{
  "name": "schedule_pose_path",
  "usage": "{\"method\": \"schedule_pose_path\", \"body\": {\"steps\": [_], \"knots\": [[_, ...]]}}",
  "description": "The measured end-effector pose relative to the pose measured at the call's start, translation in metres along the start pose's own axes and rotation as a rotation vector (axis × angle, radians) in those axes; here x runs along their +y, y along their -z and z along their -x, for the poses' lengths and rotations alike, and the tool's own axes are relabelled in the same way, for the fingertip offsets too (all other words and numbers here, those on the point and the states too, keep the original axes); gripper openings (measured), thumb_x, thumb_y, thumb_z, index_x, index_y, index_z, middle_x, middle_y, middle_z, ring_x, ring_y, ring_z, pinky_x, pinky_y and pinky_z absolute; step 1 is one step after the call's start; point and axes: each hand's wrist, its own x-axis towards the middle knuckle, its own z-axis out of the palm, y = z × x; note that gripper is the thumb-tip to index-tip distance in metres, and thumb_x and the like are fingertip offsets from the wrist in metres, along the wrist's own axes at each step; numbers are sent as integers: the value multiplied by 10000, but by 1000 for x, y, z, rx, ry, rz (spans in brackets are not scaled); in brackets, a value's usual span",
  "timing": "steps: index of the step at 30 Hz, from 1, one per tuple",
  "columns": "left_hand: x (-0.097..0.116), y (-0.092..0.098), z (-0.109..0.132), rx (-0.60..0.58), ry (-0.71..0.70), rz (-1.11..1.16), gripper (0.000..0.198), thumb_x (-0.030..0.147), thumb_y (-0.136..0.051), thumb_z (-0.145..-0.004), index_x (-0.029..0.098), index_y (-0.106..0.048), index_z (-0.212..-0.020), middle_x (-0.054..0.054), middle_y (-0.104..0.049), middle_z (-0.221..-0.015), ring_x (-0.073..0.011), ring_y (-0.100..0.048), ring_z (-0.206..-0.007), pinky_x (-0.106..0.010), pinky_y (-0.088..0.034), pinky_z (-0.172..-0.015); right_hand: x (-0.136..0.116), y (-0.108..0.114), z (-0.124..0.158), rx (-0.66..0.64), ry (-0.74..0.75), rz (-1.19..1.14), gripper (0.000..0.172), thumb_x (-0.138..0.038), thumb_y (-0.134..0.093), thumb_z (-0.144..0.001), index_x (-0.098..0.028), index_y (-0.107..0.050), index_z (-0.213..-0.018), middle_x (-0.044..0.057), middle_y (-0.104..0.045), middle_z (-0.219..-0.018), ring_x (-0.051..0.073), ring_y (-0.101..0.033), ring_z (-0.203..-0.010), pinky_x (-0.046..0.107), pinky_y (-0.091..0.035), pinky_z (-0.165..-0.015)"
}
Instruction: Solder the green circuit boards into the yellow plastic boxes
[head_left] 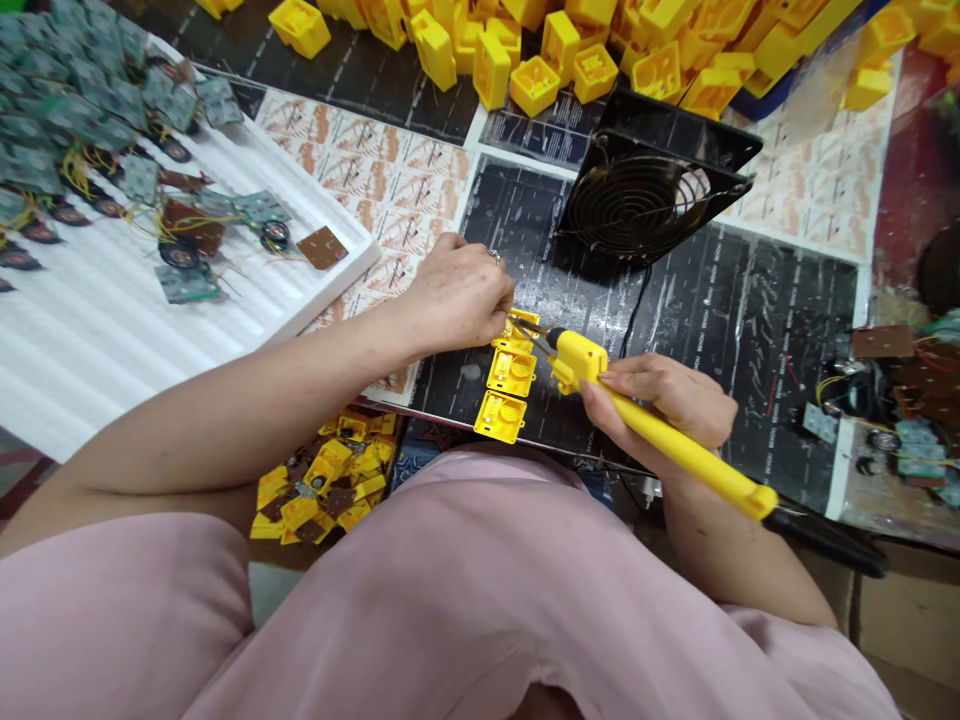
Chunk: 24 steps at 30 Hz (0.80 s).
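Observation:
My right hand (664, 400) is shut around a yellow-handled soldering iron (675, 430), whose tip reaches toward the top of a row of yellow plastic housings. My left hand (454, 300), with a ring on one finger, pinches thin wires (523, 330) just above the nearest housing (514, 338). The wires and the iron tip nearly meet there, and my fingers partly hide the join. Two more open housings (511, 372) lie just below it on a black printed mat (750, 300), and the lowest housing (499, 417) sits closest to my body.
A black fan (645, 190) with a wire guard stands beyond my hands. A white ribbed tray (150, 340) holds several circuit boards with speakers and wires. Yellow housings (600, 60) are heaped at the back. Loose yellow parts (322, 480) lie below the mat, and wired boards (892, 390) lie at the right.

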Motion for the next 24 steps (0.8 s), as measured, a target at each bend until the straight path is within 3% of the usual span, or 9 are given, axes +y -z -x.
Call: {"method": "schedule_pose_path", "body": {"steps": [5, 10, 16, 19, 22, 24], "knots": [[-7, -4, -2, 56, -72, 41, 168, 212, -573, -812, 196, -731, -757, -54, -712, -847, -293, -653, -1022, -468, -473, -1001, -2, 9, 5, 95, -125, 50, 243, -138, -833, -822, -266, -641, -898, -32, -714, -737, 176, -716, -607, 284, -597, -495], [-13, -7, -3, 58, -119, 66, 203, 211, -551, -826, 190, -749, -788, -73, -728, -965, -296, -626, -1084, -470, -475, -1037, 0, 9, 14, 149, -177, 54, 244, -174, -833, -833, -278, -681, -993, -27, -740, -786, 190, -720, -628, 309, -595, -514], [-9, -7, -5, 42, -103, 19, 190, 226, -559, -843, 174, -734, -791, -69, -727, -991, -304, -633, -1112, -462, -488, -1021, 2, 10, 23, 95, -277, 121, 560, -275, -834, -852, -323, -641, -1376, -22, -782, -932, 168, -743, -692, 291, -645, -649], [-11, 2, -2, 37, -63, 68, 197, 270, -600, -843, 177, -752, -928, -71, -736, -1051, -326, -643, -1141, -477, -492, -1025, 2, 11, 26, 91, -267, 154, 606, -317, -827, -859, -351, -610, -1424, -14, -790, -973, 176, -739, -666, 302, -648, -621], [-23, 19, 10, 176, 2, 230, 286, 338, -565, -912, 196, -745, -1082, -47, -756, -1141, -270, -660, -1121, -440, -492, -1044, 1, 13, 29, 89, -281, 168, 571, -316, -820, -868, -355, -628, -1405, -3, -783, -947, 203, -738, -661, 336, -649, -618], [-37, 27, 22, 274, 63, 300, 316, 376, -516, -958, 202, -753, -1075, -37, -774, -1144, -231, -671, -1081, -415, -486, -1059, 0, 16, 30, 96, -312, 179, 552, -303, -821, -873, -349, -640, -1393, 0, -771, -900, 215, -739, -672, 344, -637, -622]]}}
